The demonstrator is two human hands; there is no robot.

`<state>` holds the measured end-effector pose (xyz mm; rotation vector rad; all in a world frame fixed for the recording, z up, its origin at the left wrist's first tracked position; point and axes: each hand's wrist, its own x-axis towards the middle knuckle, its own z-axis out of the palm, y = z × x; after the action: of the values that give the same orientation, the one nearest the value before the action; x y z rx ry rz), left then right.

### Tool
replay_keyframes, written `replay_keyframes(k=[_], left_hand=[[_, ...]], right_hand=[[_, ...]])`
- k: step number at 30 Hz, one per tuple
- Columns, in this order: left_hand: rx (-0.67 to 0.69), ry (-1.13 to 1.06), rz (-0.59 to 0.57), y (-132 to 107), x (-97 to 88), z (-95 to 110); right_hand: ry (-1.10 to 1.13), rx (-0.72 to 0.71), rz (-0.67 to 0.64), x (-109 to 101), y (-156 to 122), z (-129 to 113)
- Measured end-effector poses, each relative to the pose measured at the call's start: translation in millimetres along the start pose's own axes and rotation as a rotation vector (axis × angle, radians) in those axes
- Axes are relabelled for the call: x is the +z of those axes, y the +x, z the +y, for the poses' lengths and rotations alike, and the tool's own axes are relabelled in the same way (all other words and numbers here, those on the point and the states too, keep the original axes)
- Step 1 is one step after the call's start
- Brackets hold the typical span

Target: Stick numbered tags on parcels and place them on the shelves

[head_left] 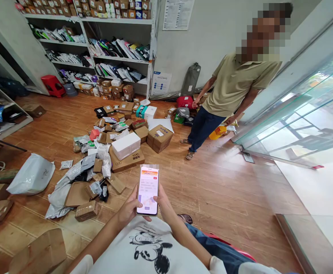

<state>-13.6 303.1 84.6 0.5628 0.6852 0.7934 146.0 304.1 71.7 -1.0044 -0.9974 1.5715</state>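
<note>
A smartphone [148, 190] with a lit screen is held upright in front of my chest. My left hand [130, 204] wraps round its left side, the thumb over the lower left of the screen. On the other side my right hand [163, 199] grips the right edge, its thumb lying on the lower right of the screen. The backs of the fingers behind the phone are mostly hidden. Beyond the phone, a heap of parcels is spread over the floor, with a white box [126, 145] on top of a brown carton [127, 160].
A person [240, 87] stands at the right by the glass door [300, 110]. Shelves [115, 57] full of parcels line the back wall. A red stool [53, 86] stands at the back left. A large white bag [32, 175] and more cartons lie to the left.
</note>
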Motion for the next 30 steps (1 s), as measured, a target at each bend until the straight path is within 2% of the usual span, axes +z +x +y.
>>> replay_keyframes(k=[7, 12, 17, 21, 26, 30], left_hand=[[0.020, 0.069, 0.107, 5, -1.0, -6], [0.029, -0.055, 0.034, 5, -5.1, -6], [-0.022, 0.036, 0.128, 2, -3.6, -5], [0.007, -0.047, 0.053, 0, -4.4, -5], [-0.007, 0.050, 0.028, -3, -6.7, -6], [-0.015, 0.125, 0.027, -4, -7.6, -8]], right_hand=[[-0.011, 0.019, -0.029, 0, 1, 3], [-0.045, 0.051, -0.035, 0, 1, 3], [-0.047, 0.016, -0.056, 0, 1, 4], [-0.075, 0.021, -0.070, 1, -1, 3], [-0.065, 0.007, -0.032, 3, -2, 3], [0.092, 0.054, 0.139, 12, 5, 3]])
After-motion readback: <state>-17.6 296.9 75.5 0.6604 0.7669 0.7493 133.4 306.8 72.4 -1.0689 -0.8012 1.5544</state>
